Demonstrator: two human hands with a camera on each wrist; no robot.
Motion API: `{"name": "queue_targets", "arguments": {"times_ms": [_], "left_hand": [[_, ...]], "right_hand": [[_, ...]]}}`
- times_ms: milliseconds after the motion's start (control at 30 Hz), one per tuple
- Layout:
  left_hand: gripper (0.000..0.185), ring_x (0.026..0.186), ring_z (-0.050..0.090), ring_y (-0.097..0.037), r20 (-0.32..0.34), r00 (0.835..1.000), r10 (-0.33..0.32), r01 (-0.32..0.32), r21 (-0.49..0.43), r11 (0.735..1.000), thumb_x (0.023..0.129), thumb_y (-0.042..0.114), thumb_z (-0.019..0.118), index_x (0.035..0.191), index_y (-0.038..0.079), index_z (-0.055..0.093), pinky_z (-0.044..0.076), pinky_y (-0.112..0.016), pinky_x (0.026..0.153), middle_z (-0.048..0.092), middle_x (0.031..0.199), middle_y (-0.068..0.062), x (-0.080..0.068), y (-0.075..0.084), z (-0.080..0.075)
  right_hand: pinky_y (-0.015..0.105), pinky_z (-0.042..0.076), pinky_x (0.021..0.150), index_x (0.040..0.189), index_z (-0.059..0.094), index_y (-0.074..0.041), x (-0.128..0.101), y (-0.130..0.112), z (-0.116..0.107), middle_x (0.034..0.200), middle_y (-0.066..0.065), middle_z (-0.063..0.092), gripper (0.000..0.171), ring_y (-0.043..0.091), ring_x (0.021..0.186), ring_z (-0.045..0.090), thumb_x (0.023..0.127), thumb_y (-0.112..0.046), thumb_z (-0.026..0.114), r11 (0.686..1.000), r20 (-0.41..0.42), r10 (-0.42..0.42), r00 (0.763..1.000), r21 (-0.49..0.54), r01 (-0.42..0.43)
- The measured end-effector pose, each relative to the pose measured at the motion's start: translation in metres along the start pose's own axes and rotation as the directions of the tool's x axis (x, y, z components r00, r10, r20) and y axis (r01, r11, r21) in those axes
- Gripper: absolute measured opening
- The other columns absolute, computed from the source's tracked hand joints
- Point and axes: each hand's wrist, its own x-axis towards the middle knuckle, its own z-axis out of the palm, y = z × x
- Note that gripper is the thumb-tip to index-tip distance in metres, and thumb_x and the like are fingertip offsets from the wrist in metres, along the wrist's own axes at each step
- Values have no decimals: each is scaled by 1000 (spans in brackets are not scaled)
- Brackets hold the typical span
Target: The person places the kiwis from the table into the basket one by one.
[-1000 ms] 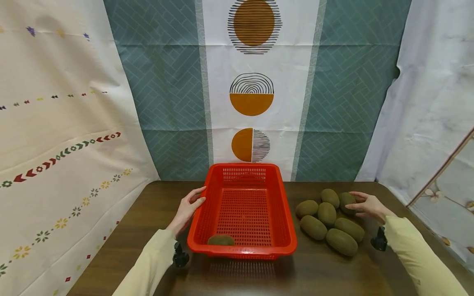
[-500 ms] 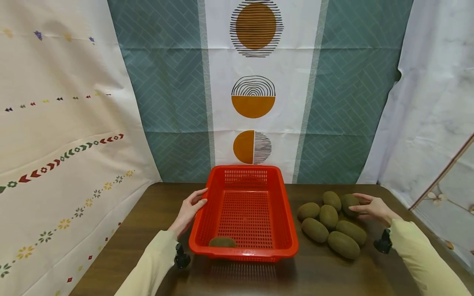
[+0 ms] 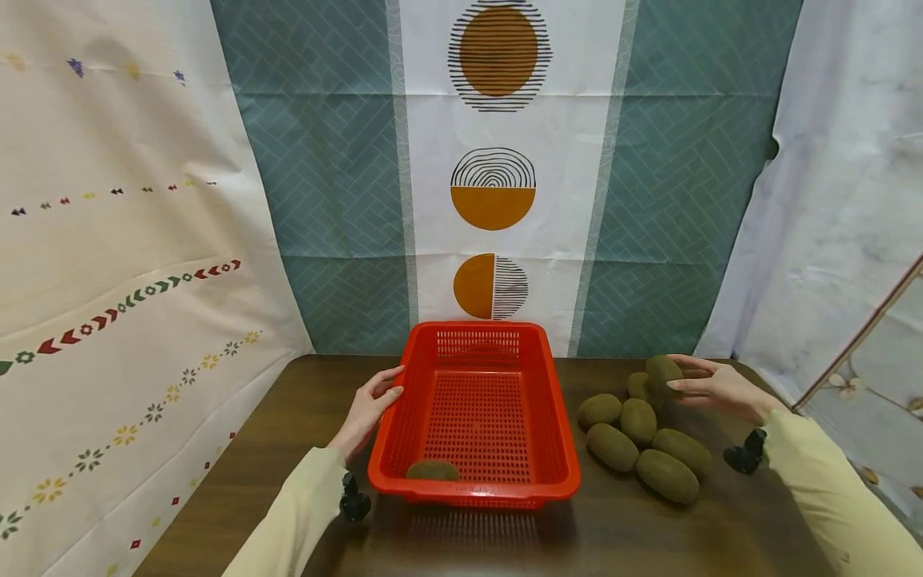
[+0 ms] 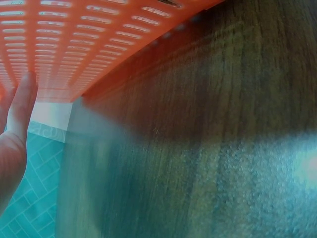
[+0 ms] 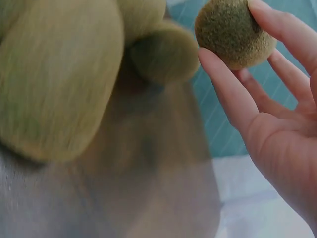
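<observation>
Right hand has lifted one kiwi off pile since earlier frame; now pinches it in fingertips above far end of kiwi pile on tabletop. Left hand, fingers straight, rests against left wall of red basket; another kiwi lies at basket's near edge.

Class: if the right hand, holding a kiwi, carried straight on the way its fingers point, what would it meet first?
Probably the red basket: the right hand points left, its kiwi lifted above the pile; depth is uncertain.
</observation>
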Motion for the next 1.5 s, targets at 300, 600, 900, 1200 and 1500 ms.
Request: {"name": "queue_targets", "arguments": {"times_ms": [300,600,900,1200,1500], "left_hand": [[42,94,59,-34,-5,1000,-10,10,0,1000,89,18,57,130,14,47,50,-44,72,53,118,-18,0,2,1],[41,93,59,-35,-18,1000,-10,10,7,1000,89,17,57,130,15,48,50,-44,71,54,117,-18,0,1,0],[48,96,57,-39,18,1000,-25,26,-17,1000,90,13,57,134,7,41,49,-44,73,49,122,-23,-6,18,3],[47,98,55,-40,26,999,-24,24,-2,1000,91,10,54,135,2,39,49,-43,73,47,123,-27,-10,23,5],[44,94,58,-37,-13,1000,-12,12,8,1000,89,14,57,132,9,46,50,-43,71,50,120,-23,-1,5,3]], "right_hand": [[53,35,90,144,12,-1,23,-32,25,139,34,2,70,25,109,50,88,2,54,1000,119,4,993,12,-6],[51,40,86,142,25,-6,50,-60,56,141,30,2,60,28,113,47,89,4,51,996,274,-81,958,-1,85],[52,40,86,140,31,-7,79,-89,96,141,23,17,61,32,118,40,86,2,57,997,389,-74,918,-1,81],[51,40,87,138,37,-6,114,-111,147,136,19,34,59,37,117,39,84,0,60,997,554,-78,829,35,70],[46,45,83,134,44,-11,138,-111,194,136,14,35,60,33,120,34,79,-10,69,990,588,-16,809,-106,96]]}}
